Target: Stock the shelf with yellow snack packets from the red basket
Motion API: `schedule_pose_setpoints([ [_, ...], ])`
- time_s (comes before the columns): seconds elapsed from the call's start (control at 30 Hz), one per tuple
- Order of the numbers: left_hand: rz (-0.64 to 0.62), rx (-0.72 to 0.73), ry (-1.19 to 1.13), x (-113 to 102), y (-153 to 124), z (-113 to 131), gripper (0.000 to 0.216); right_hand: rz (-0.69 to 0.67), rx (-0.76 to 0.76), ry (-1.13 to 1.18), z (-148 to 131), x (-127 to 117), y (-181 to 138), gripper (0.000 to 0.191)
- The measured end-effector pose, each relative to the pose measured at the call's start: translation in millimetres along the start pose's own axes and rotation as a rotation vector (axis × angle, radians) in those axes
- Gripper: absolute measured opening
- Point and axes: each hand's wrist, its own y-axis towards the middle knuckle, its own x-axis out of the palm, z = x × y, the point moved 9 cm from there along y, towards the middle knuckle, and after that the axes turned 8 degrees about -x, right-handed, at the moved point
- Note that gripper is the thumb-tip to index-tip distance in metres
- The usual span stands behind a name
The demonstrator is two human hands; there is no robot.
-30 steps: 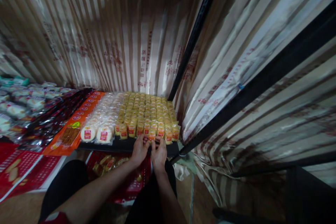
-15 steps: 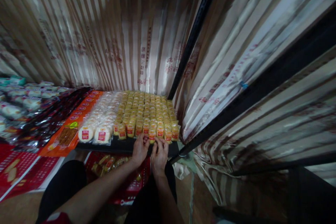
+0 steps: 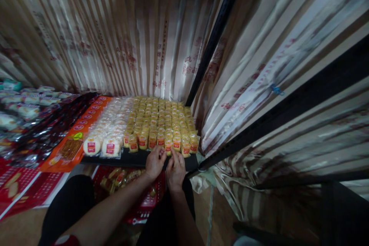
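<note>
My left hand (image 3: 155, 161) and my right hand (image 3: 175, 169) meet at the front edge of a black shelf (image 3: 129, 159). Between their fingertips stands a small yellow wrapped cake (image 3: 168, 147) with a red label, in the front row. Both hands are closed, thumbs and fingers pinched at its lower sides; the exact contact is partly hidden. Behind it, many like yellow wrapped cakes (image 3: 152, 113) stand in tight rows. Left of them are rows of round white wrapped cakes (image 3: 110, 147) with red labels.
An orange snack bag (image 3: 69, 148) and dark shiny packets (image 3: 43, 134) lie to the left. Below the shelf is a red bag (image 3: 127, 178) of wrapped food. Black metal posts (image 3: 213, 42) and a striped, printed curtain (image 3: 138, 46) stand behind and to the right.
The camera view has shifted slightly. My fingers stay at the same yellow wrapped cake in the front row, with my right fingertips slightly higher against it.
</note>
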Motion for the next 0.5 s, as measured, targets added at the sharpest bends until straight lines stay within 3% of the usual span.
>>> schedule_pose_setpoints([
  [0.23,-0.030,0.052,-0.040,-2,-6,2,0.016,0.033,-0.031,0.015,-3,-7,0,0.036],
  [0.4,-0.051,0.117,-0.041,-13,-18,11,0.017,0.068,-0.076,0.049,-24,-18,-6,0.030],
  [0.5,-0.079,0.123,-0.034,-27,-35,7,0.019,0.003,-0.059,0.123,-38,-12,-24,0.025],
])
